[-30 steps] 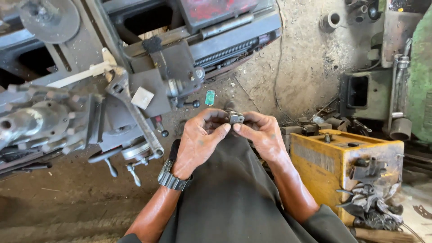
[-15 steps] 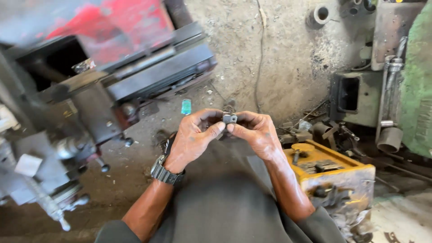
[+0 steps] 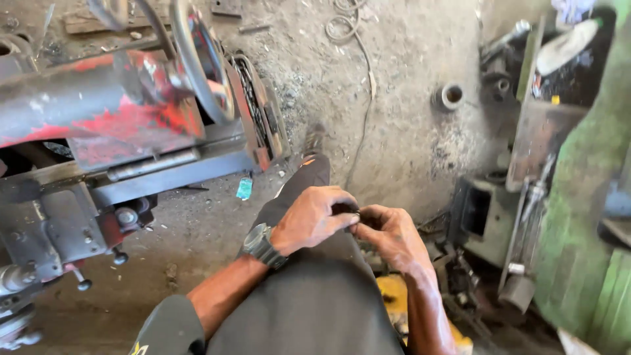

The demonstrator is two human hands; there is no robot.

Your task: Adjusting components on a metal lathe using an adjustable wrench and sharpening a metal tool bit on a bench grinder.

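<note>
Both my hands meet over my dark-trousered knee [image 3: 309, 302]. My left hand [image 3: 312, 220], with a grey wristwatch [image 3: 261, 244] on its wrist, curls its fingers around a small dark metal part [image 3: 350, 212]. My right hand [image 3: 388, 233] pinches the same part from the right side. The part is mostly hidden between the fingertips, so its shape is unclear.
A red and grey lathe-like machine [image 3: 118, 131] with a handwheel [image 3: 200, 59] fills the left. A green machine [image 3: 578, 197] stands at the right. A yellow box [image 3: 397, 302] lies under my right forearm. A small teal object [image 3: 244, 188] and a metal ring [image 3: 451, 96] lie on the dirt floor.
The view has swung to the right and downward, so the machine slid left and the yellow box dropped under my arm. My hands stay together on the small part.
</note>
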